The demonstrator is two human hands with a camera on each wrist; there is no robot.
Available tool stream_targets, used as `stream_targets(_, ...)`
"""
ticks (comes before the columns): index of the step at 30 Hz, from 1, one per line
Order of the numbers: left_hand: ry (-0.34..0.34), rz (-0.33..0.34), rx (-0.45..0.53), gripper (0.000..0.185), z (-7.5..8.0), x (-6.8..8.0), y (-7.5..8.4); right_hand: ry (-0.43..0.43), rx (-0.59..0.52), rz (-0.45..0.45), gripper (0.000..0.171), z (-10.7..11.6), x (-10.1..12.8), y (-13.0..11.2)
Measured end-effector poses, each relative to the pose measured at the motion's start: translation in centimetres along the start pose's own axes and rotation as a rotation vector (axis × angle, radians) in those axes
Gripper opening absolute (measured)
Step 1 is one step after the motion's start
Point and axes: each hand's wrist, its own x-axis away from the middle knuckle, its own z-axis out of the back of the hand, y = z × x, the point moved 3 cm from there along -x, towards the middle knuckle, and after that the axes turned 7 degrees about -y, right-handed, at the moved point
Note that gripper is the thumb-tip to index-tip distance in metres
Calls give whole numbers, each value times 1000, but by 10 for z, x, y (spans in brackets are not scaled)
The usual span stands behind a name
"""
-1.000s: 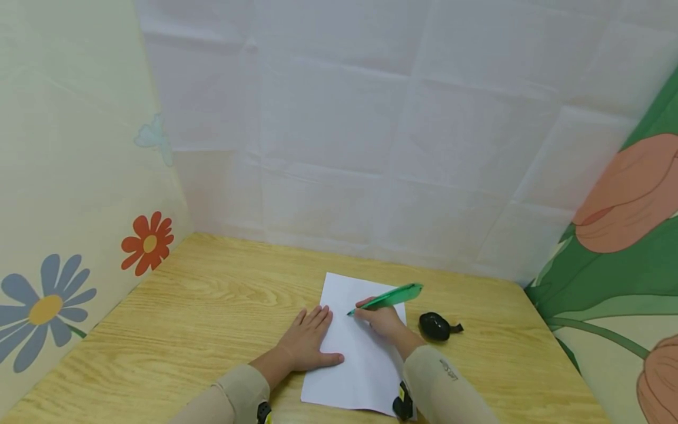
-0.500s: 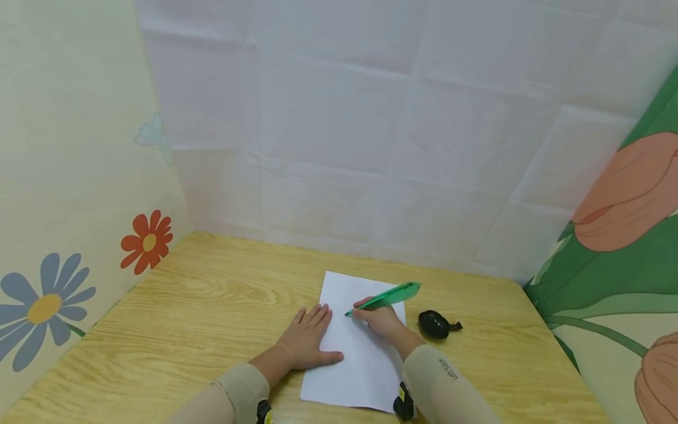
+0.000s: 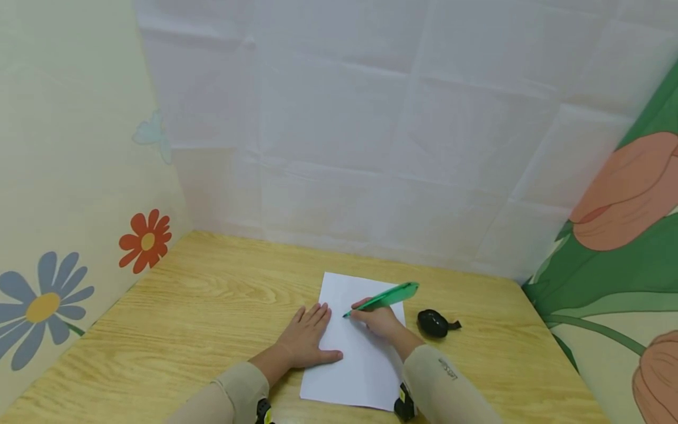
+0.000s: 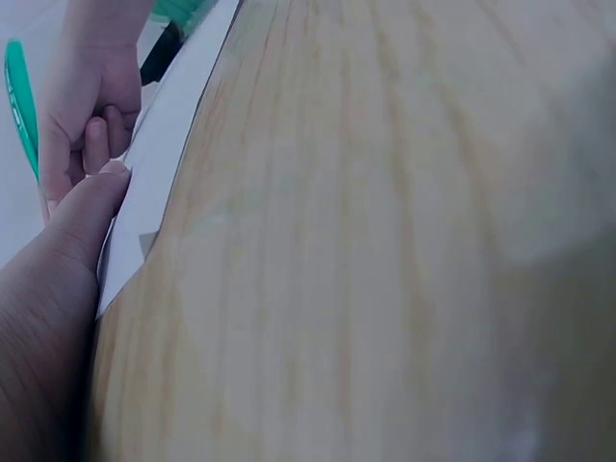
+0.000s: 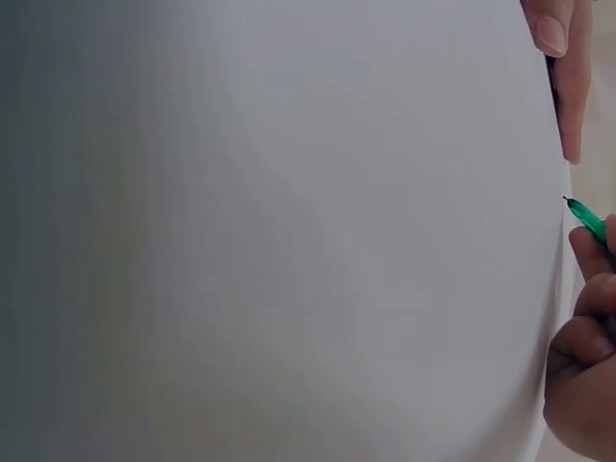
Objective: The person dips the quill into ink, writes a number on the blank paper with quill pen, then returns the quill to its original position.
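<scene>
A white sheet of paper (image 3: pixel 352 377) lies on the wooden table (image 3: pixel 228 294). My left hand (image 3: pixel 307 341) rests flat over its left edge, fingers straight and thumb spread out on the sheet. In my right hand (image 3: pixel 381 321) I pinch a green pen (image 3: pixel 389 296) with a broad, leaf-like upper end, slanting up to the right. The pen's dark tip is at the paper's upper middle, to the right of my left fingertips. The right wrist view shows the pen (image 5: pixel 586 219) with its tip close to the sheet (image 5: pixel 385 212); most of the pen is cut off there.
A glossy black rounded object (image 3: pixel 433 324) with a short strap lies right of the paper. Behind the table hangs a creased white cloth (image 3: pixel 339 147). Flower-printed panels stand at the left (image 3: pixel 85 176) and right (image 3: pixel 593 282).
My right hand and the pen have shifted slightly left, the tip moving a little across the paper. The left hand stays in place on the sheet.
</scene>
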Motion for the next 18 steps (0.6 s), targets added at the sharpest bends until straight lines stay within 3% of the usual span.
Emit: stream_targets(18, 23, -12, 4, 106, -4, -2, -3, -35, 15, -2, 25, -3, 4, 2)
